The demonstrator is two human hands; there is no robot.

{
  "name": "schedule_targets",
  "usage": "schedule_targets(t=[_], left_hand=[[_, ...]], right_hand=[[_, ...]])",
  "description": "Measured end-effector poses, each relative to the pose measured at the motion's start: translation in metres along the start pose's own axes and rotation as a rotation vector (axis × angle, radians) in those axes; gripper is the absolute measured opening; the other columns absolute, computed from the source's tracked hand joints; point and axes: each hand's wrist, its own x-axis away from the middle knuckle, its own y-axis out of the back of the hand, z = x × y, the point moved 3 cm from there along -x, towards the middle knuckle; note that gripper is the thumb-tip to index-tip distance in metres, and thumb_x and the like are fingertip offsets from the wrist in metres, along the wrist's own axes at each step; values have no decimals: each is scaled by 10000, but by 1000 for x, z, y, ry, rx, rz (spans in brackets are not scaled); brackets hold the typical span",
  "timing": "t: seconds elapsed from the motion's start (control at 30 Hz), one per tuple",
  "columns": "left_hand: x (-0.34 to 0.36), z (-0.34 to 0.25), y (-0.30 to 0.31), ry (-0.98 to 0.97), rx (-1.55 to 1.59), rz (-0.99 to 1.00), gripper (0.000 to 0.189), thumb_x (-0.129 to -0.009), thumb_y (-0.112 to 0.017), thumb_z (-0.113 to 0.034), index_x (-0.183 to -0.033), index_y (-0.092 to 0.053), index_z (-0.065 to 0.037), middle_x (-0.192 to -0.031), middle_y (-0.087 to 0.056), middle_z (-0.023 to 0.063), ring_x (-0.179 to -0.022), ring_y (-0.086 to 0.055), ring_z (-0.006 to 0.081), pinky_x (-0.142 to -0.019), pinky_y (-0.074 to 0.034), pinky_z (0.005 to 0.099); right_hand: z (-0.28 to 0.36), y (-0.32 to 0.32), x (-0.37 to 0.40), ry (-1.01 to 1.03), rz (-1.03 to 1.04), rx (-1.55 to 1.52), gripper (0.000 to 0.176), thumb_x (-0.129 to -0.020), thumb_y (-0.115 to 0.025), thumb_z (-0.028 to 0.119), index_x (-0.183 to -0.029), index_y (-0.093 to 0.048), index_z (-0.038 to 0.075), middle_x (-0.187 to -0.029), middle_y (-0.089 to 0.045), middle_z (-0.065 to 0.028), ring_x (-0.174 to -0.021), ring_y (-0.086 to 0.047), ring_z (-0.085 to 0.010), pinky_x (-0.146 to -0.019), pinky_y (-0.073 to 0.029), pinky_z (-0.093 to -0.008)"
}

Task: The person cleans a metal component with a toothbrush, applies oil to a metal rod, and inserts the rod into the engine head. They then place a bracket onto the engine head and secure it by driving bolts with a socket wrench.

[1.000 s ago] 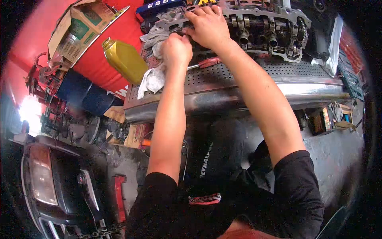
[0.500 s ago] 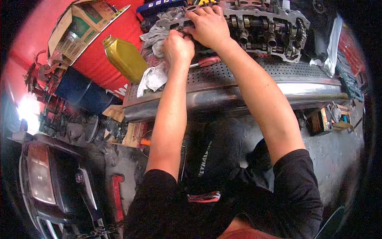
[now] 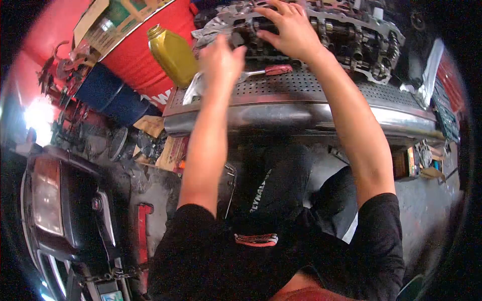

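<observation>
A cylinder head (image 3: 346,37) with exposed camshafts lies on the perforated metal bench. My right hand (image 3: 290,31) is over its left part, fingers spread and thumb apart, with nothing seen in its grasp. To the left of the cylinder head is my left hand (image 3: 221,62), smeared by motion; its thumb stands off to the side, but its fingers are too blurred to read. Between my forearms, a red-handled tool (image 3: 278,69) with a metal shaft rests on the bench. A grey rag (image 3: 213,31) lies beside the head's left end, beyond my left hand.
At the bench's (image 3: 301,90) left end stands an olive-gold oil bottle (image 3: 173,55). Behind it are a red drum (image 3: 138,55) and a cardboard box (image 3: 108,30). A blue drum (image 3: 113,98) is lower left, near a car front (image 3: 75,200). White cloth (image 3: 429,75) hangs at right.
My hands have moved apart: the left came away from the cylinder head's left end, while the right lifted and spread its fingers. The whole view has shifted slightly.
</observation>
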Motion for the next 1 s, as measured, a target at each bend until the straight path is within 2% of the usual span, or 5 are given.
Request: schedule_targets(t=[0.17,0.47,0.53,0.7,1.0], left_hand=[[45,85,7,61,-273,386,518,-803,-687,-331,-1269,-568,-138,-1133,-633,217,-1089,-576,407,-914,-466,469],[48,36,75,114,747,-107,176,-910,-591,-171,-906,-636,-1,-727,-628,130,-640,-579,229,-648,-466,332],[61,1,71,-125,261,34,206,-870,-605,-168,-949,-629,21,-975,-622,201,-899,-581,299,-822,-446,407],[89,-23,56,-526,1,86,315,-815,-625,-181,-1030,-647,48,-1344,-484,234,-1256,-427,338,-1065,-291,460],[68,8,63,114,652,102,401,-839,-666,-221,-1150,-602,23,-1008,-681,180,-947,-654,299,-869,-498,404]], right_hand=[[26,7,42,-164,-229,-365,407,-797,-708,340,-1116,-655,94,-1113,-616,-131,-1086,-563,-316,-974,-427,-413],[106,-34,59,-1111,180,-1727,535,-898,-608,411,-1259,-527,25,-1047,-629,-81,-995,-602,-197,-877,-488,-341],[117,-51,45,-800,145,-1823,415,-905,-560,326,-1167,-547,4,-948,-618,-84,-911,-588,-192,-810,-492,-352],[101,-108,74,-936,3,-1139,253,-930,-506,225,-1003,-601,2,-844,-618,-75,-814,-566,-157,-733,-485,-352],[11,23,77,-648,83,-440,562,-965,-378,532,-838,-697,87,-671,-636,-167,-713,-667,-331,-657,-508,-437]])
